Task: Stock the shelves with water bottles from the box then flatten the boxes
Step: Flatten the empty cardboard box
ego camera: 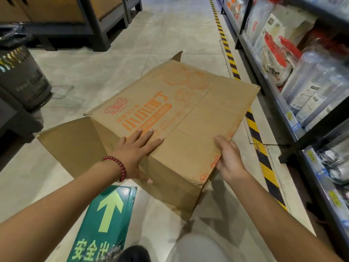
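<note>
A brown cardboard box [181, 114] with orange print lies partly collapsed in the middle of the aisle, its flaps spread out at the left and near sides. My left hand [135, 154], with a red bead bracelet on the wrist, presses flat on the printed top panel, thumb down over the near side. My right hand [229, 157] grips the box's right near edge, with its fingers curled over the rim. No water bottles show in or beside the box.
Store shelves [294, 103] packed with plastic-wrapped goods run along the right, behind a yellow-black floor stripe [254, 127]. A dark basket [24, 80] stands at the left, with dark cabinets [79, 21] behind it. A green arrow floor sign [109, 216] lies near my feet.
</note>
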Demonstrator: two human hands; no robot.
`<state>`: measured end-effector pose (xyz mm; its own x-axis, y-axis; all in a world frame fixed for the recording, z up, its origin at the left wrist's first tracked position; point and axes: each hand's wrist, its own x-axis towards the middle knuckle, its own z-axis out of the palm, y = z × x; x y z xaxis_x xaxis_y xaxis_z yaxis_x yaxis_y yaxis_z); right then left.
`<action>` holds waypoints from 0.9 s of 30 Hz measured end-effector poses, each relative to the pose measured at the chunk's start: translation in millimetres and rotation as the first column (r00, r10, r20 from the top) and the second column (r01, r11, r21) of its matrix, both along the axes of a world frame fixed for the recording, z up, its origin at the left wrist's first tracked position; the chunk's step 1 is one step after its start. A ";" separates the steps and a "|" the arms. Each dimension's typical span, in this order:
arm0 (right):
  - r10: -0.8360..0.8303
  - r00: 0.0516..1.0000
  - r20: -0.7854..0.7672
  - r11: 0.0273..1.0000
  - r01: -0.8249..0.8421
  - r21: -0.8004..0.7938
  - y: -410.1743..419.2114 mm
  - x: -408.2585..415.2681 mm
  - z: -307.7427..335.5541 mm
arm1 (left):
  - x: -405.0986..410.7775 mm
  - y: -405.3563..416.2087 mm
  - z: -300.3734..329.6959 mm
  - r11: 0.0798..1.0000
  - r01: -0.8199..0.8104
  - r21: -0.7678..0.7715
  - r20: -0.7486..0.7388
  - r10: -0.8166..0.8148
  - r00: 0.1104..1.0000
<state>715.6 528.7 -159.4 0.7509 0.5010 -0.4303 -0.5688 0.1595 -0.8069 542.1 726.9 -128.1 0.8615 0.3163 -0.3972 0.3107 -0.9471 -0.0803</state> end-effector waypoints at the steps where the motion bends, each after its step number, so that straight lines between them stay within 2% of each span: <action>1: 0.012 0.999 0.043 0.998 -0.010 -0.060 -0.2 -4.8 -2.1 | 2.7 0.2 -3.5 1.000 0.000 0.015 0.024 -0.001 1.000; 3: 0.009 0.997 0.072 0.994 -0.001 -0.110 -2.4 -13.2 -6.4 | 8.8 -1.0 -7.6 0.999 0.008 0.037 0.054 -0.010 0.998; 8: -0.031 0.999 0.014 0.992 0.033 -0.122 -12.5 -22.5 -10.1 | 17.5 -4.8 -16.9 0.997 -0.005 0.077 0.101 -0.003 0.995; 12: -0.029 0.995 0.098 0.994 0.039 -0.102 -11.9 -24.9 -8.1 | 28.3 -1.2 -22.1 0.998 -0.010 0.059 0.138 0.002 0.990; 21: -0.226 0.949 0.219 0.955 0.260 -0.141 1.3 2.5 -11.5 | 80.4 0.2 -40.0 1.000 0.014 0.002 0.224 -0.014 0.975; 25: -0.273 0.929 0.252 0.921 0.327 -0.209 0.9 -2.3 -34.5 | 103.3 -8.5 -55.1 0.996 0.090 -0.008 0.213 -0.086 0.973; 27: -0.221 0.936 0.274 0.895 0.306 -0.325 -2.3 -5.0 -52.5 | 111.9 -14.8 -68.4 0.989 0.145 -0.010 0.185 -0.141 0.973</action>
<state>710.6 526.4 -211.9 0.9308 0.1151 -0.3469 -0.3440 -0.0450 -0.9379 654.1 712.2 -196.6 0.9559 0.1770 -0.2343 0.1791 -0.9837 -0.0125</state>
